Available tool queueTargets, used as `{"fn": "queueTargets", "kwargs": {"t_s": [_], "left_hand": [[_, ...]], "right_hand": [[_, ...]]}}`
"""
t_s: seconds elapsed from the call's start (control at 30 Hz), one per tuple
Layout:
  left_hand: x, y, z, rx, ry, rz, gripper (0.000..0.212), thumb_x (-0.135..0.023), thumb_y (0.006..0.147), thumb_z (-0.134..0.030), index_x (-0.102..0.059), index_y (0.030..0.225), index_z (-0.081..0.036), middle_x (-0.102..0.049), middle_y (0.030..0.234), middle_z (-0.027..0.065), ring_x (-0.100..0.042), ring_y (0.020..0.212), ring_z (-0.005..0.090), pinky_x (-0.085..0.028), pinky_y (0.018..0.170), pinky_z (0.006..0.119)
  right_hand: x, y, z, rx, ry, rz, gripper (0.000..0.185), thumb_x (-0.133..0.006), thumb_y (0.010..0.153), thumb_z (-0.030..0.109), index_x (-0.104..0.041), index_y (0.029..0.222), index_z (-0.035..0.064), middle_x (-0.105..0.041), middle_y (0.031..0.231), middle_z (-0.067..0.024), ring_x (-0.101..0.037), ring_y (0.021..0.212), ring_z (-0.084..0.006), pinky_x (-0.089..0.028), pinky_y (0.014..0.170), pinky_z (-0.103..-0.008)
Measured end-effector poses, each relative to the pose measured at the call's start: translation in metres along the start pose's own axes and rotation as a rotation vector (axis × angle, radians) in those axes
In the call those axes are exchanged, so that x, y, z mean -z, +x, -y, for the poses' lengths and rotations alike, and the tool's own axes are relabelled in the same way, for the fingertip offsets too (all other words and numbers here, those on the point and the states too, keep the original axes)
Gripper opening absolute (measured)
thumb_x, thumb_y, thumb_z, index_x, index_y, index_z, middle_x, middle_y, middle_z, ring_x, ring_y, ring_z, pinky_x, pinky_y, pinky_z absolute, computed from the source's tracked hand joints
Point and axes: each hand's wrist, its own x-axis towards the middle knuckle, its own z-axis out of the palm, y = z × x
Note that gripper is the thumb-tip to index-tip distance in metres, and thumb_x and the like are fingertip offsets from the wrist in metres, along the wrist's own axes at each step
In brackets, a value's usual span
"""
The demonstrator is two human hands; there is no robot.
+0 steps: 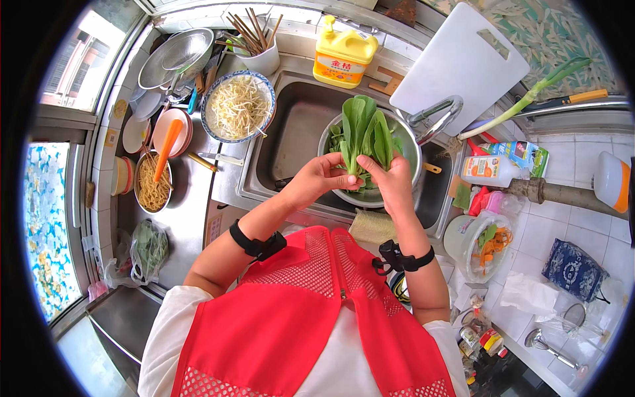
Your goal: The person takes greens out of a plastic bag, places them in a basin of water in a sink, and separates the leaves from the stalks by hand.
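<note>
My left hand [327, 176] pinches the pale stem end of leafy greens [358, 126], whose broad leaves point away from me. My right hand [392, 183] grips the same greens from the other side, thumb along the stalks. Whether the stalks are still joined is hidden by my fingers. Below both hands, a round metal bowl [414, 156] rests over the sink's divider. More loose green leaves [336, 141] lie inside it.
A metal sink [302, 119] lies ahead, with a tap [439, 116] right of the bowl. Bean sprouts [240, 106] in a patterned bowl, noodles [154, 186], a carrot [167, 149] and a knife [225, 159] are left. A white cutting board [456, 64] leans behind; a waste bucket [459, 243] hangs right.
</note>
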Motion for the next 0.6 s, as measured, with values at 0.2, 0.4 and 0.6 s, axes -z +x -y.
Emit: {"fn": "queueTargets", "kwargs": {"t_s": [0.2, 0.4, 0.6], "left_hand": [[0.004, 0.002, 0.001, -0.01, -0.156, -0.14, 0.03, -0.054, 0.093, -0.005, -0.05, 0.121, 0.003, -0.058, 0.116, 0.0108, -0.06, 0.106, 0.0192, -0.049, 0.095, 0.029], [0.015, 0.01, 0.005, 0.018, -0.497, -0.285, 0.027, -0.046, 0.096, -0.004, -0.048, 0.121, 0.005, -0.057, 0.113, 0.0116, -0.059, 0.106, 0.0213, -0.05, 0.094, 0.027], [0.022, 0.018, 0.009, -0.024, -0.563, -0.401, 0.03, -0.045, 0.097, -0.007, -0.043, 0.123, 0.007, -0.055, 0.115, 0.0123, -0.057, 0.109, 0.0202, -0.048, 0.097, 0.026]], "right_hand": [[0.004, 0.001, -0.007, -0.01, 0.032, -0.057, 0.023, -0.076, 0.079, 0.019, -0.066, 0.094, 0.0036, -0.063, 0.079, 0.0024, -0.047, 0.062, -0.002, -0.034, 0.051, -0.0186], [-0.006, -0.008, -0.002, 0.271, -0.144, -0.031, 0.016, -0.072, 0.081, 0.006, -0.065, 0.093, -0.0003, -0.064, 0.076, -0.0006, -0.059, 0.072, -0.0101, -0.048, 0.071, -0.0245], [-0.001, -0.011, 0.011, 0.344, -0.117, -0.032, 0.017, -0.071, 0.083, 0.013, -0.066, 0.095, 0.0008, -0.068, 0.089, -0.0039, -0.054, 0.063, -0.0078, -0.046, 0.062, -0.0219]]}}
